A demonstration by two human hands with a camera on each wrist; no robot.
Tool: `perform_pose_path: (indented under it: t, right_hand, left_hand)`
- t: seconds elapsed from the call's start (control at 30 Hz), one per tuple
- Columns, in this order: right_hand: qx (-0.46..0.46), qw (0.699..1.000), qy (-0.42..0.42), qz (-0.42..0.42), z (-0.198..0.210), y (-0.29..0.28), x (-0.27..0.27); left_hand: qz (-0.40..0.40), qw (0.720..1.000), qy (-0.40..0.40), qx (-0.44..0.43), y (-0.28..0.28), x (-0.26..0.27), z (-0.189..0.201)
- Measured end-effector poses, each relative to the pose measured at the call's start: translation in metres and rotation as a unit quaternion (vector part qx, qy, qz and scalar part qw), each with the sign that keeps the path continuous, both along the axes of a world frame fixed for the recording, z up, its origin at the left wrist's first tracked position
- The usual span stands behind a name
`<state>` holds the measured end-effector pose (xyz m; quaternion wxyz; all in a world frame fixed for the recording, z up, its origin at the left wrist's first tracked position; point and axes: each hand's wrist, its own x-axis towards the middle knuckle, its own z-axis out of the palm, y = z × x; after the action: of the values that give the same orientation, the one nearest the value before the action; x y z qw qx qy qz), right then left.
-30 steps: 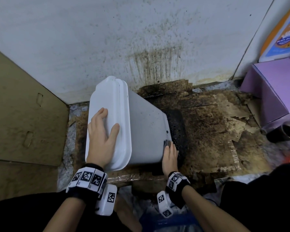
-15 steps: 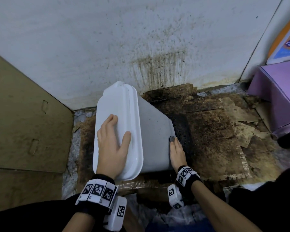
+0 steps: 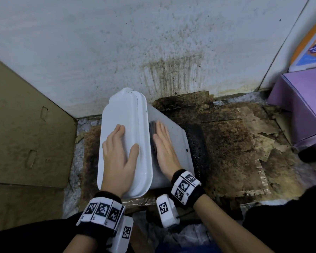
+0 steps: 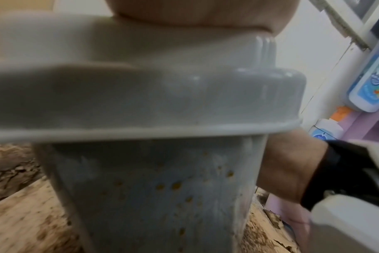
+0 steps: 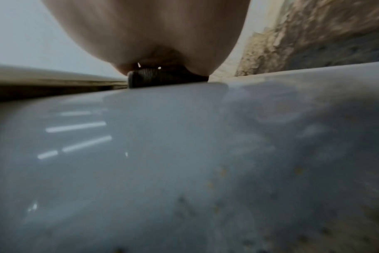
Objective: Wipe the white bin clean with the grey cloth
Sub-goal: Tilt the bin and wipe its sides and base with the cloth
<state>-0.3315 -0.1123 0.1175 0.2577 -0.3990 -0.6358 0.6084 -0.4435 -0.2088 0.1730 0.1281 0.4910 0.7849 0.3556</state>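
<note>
The white bin (image 3: 177, 143) stands tilted on the stained floor, its lid (image 3: 124, 114) closed. My left hand (image 3: 119, 152) lies flat on the lid with straight fingers. My right hand (image 3: 164, 147) presses the grey cloth (image 3: 153, 136) flat against the bin's side wall, just under the lid's rim. Only a dark strip of the cloth (image 5: 162, 77) shows beneath the palm in the right wrist view. Small yellow-brown specks dot the bin's near wall (image 4: 162, 188) in the left wrist view.
A spattered white wall (image 3: 135, 42) rises behind the bin. Brown cardboard (image 3: 26, 134) leans at the left. Dirty, peeling cardboard (image 3: 244, 143) covers the floor to the right. A purple box (image 3: 303, 103) and a dark cup (image 3: 314, 152) stand at the far right.
My right hand has slid with the cloth from the bin's lower right edge up the side wall to just under the lid. The left hand has stayed on the lid.
</note>
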Motion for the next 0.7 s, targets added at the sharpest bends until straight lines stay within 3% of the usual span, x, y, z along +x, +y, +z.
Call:
perform_pose_path:
  t: [0.1,0.23,0.37,0.47,0.53,0.7]
  right_hand:
    - [0.044,0.998,0.022,0.051,0.006,0.003,0.001]
    - [0.107,0.991,-0.029,0.081,-0.028,0.016,0.013]
    - [0.049,0.991,-0.106,0.070,-0.072,0.038,0.033]
    - [-0.064,0.984,-0.156,0.055,-0.092,0.053,0.049]
    - [-0.117,0.979,-0.164,0.032,-0.096,0.058,0.050]
    - [-0.131,0.979,-0.154,0.000,-0.084,0.063,0.031]
  left_hand:
    - [0.000,1.000,-0.005,-0.002,-0.001,-0.001,0.001]
    - [0.003,1.000,-0.010,-0.003,-0.002,-0.004,0.002]
    - [0.004,1.000,-0.028,-0.003,-0.004,-0.005,0.002]
    - [0.006,1.000,-0.026,-0.003,-0.004,-0.005,0.002]
    - [0.004,1.000,-0.020,-0.005,-0.002,-0.003,0.003]
    - [0.004,1.000,-0.023,-0.004,-0.002,-0.004,0.004]
